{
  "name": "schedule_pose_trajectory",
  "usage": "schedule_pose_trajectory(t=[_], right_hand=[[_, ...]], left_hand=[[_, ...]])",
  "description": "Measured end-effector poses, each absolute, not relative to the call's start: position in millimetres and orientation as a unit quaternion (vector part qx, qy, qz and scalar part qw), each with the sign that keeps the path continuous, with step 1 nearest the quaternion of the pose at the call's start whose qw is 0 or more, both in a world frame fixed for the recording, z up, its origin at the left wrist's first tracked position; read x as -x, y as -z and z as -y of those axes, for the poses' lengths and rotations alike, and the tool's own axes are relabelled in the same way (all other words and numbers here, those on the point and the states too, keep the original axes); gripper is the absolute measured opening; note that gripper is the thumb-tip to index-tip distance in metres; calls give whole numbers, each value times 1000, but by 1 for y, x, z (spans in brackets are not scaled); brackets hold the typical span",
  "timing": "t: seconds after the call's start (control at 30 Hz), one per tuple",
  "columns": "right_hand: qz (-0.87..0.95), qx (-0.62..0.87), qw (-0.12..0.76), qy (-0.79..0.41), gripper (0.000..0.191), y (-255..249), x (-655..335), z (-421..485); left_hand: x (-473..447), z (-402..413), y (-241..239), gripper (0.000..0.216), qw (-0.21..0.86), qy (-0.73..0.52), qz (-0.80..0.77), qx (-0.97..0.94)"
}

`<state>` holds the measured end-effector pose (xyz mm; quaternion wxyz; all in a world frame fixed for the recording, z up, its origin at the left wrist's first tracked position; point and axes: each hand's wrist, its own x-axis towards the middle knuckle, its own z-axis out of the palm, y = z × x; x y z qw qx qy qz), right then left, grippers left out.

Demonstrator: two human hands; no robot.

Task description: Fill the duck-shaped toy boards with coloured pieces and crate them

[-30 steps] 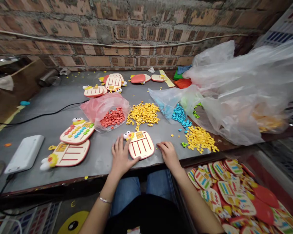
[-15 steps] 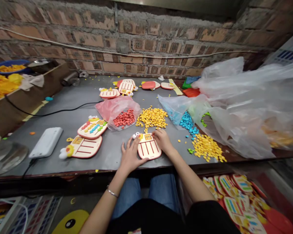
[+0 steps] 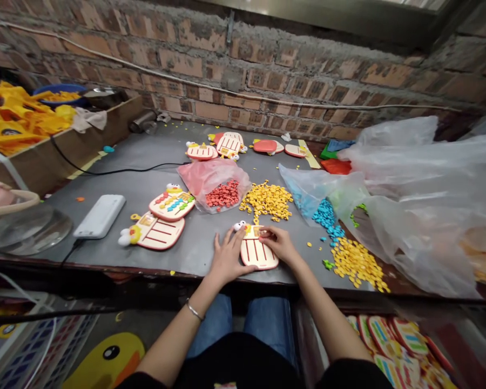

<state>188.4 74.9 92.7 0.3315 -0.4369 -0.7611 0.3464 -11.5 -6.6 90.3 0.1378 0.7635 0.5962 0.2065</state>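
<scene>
A cream duck-shaped toy board (image 3: 258,254) with red slots lies near the table's front edge. My left hand (image 3: 227,258) rests flat beside its left edge, fingers spread and touching it. My right hand (image 3: 278,242) lies over the board's top right, fingers curled in a pinch by the small yellow panel; whatever it pinches is too small to make out. Just beyond the board lie a heap of yellow beads (image 3: 267,200) and red beads (image 3: 223,194) in a pink bag.
Two more duck boards (image 3: 162,221) lie to the left beside a white box (image 3: 100,215) with a black cable. Blue beads (image 3: 326,214), another yellow heap (image 3: 358,263) and big clear bags (image 3: 425,200) fill the right. More boards (image 3: 230,145) sit by the brick wall.
My right hand moved from the table at the board's right edge up onto the board's top right. The camera view swung left and up. My left hand stayed by the board.
</scene>
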Motion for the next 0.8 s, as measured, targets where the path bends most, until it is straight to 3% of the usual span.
schedule_pose_trajectory(t=[0.47, 0.67, 0.8], right_hand=[[774, 407, 305, -379, 22, -99, -146, -72], [749, 333, 180, -543, 61, -110, -165, -71], [777, 349, 259, -456, 31, -121, -159, -101]], left_hand=[[14, 4, -94, 105, 178, -220, -591, -756], [14, 3, -86, 115, 180, -245, -583, -753], [14, 2, -86, 112, 186, -236, -578, -759]])
